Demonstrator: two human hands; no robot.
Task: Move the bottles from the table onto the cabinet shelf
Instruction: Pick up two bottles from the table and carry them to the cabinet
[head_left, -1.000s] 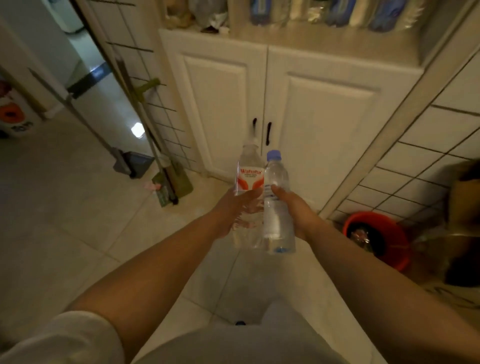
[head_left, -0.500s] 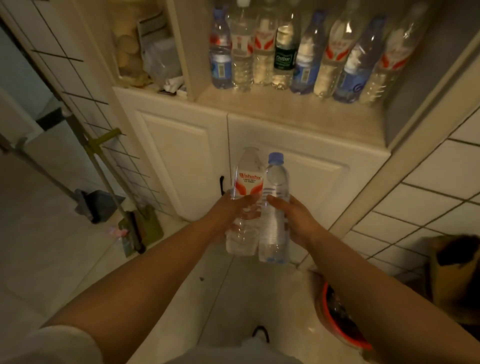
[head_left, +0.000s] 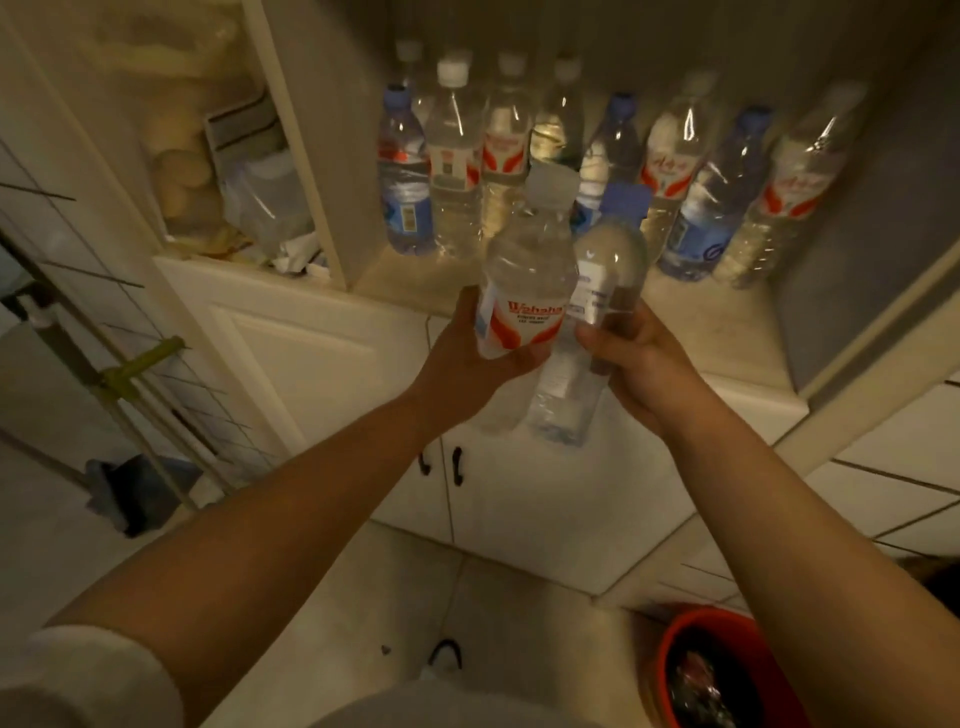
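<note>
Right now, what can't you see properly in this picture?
All in the head view:
- Back-row shelf bottles: labels hidden by front bottles.
- Blue-capped bottle label: blurred and too small to read, partly under the right hand.
- Red bucket: cut off by the bottom edge, contents too dark.
- The table: out of frame.

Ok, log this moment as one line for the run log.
stage: carrying to shelf | left hand: grips red-label bottle | right hand: grips blue-cap bottle | cabinet shelf: bottles in rows, front edge bare
</note>
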